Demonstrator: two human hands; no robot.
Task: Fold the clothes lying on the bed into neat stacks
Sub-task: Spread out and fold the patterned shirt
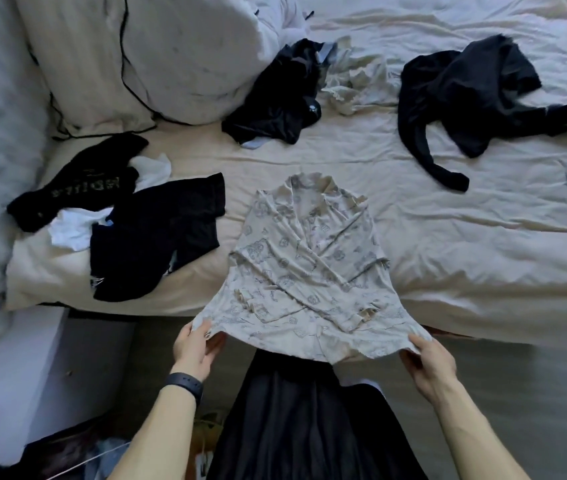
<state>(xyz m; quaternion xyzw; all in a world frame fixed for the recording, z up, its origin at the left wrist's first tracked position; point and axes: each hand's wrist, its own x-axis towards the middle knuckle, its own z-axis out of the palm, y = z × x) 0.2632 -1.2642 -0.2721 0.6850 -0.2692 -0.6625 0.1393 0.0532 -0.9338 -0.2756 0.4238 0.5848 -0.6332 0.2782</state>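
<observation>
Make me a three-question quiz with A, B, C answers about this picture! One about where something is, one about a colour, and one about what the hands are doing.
1. Where does the shirt lie?
A. On a chair
B. At the near edge of the bed
C. In a drawer

2. What colour is the wristband?
A. Black
B. White
C. Green

3. What are the left hand and right hand doing?
A. Resting flat
B. Holding a phone
C. Gripping the shirt's hem

Answers:
1 B, it is spread on the sheet with its hem past the edge.
2 A, a black band circles the left wrist.
3 C, each hand pinches one hem corner.
</observation>
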